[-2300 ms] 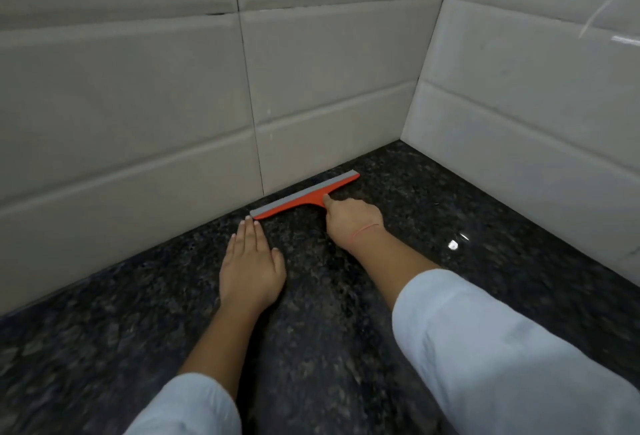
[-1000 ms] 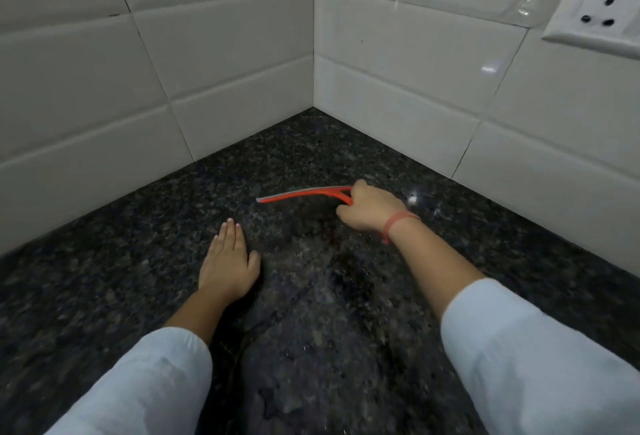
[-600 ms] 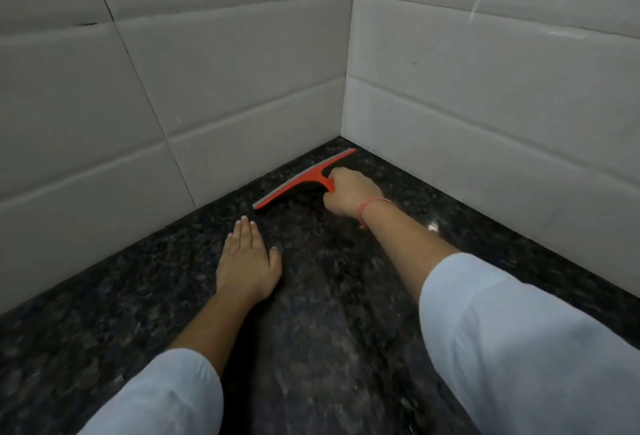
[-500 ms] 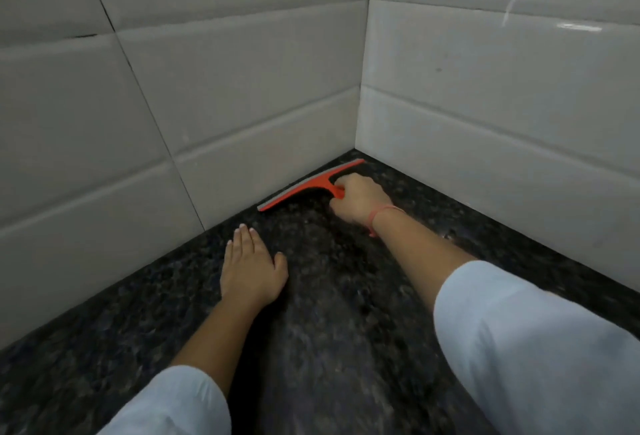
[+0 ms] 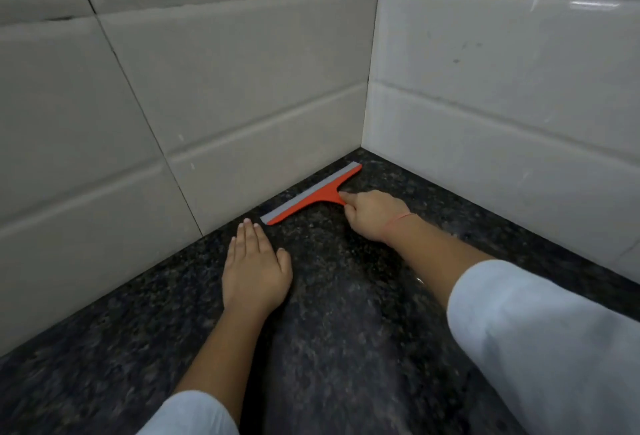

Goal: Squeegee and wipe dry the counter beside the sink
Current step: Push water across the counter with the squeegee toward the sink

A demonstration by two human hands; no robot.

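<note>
An orange squeegee (image 5: 313, 193) with a grey rubber blade lies on the dark speckled granite counter (image 5: 346, 348), its blade along the foot of the left tiled wall and its far end near the corner. My right hand (image 5: 372, 214) is closed around its short handle, forefinger stretched along the neck. My left hand (image 5: 254, 270) rests flat on the counter, fingers together, fingertips just short of the blade's near end. It holds nothing.
White tiled walls (image 5: 221, 95) meet in a corner (image 5: 363, 147) just beyond the squeegee and bound the counter on the left and right. The counter stretches toward me between my white sleeves (image 5: 540, 341). No sink or cloth is in view.
The squeegee has gone from the middle of the counter back to the foot of the left wall, blade now flat against it near the corner. My left hand has stayed flat.
</note>
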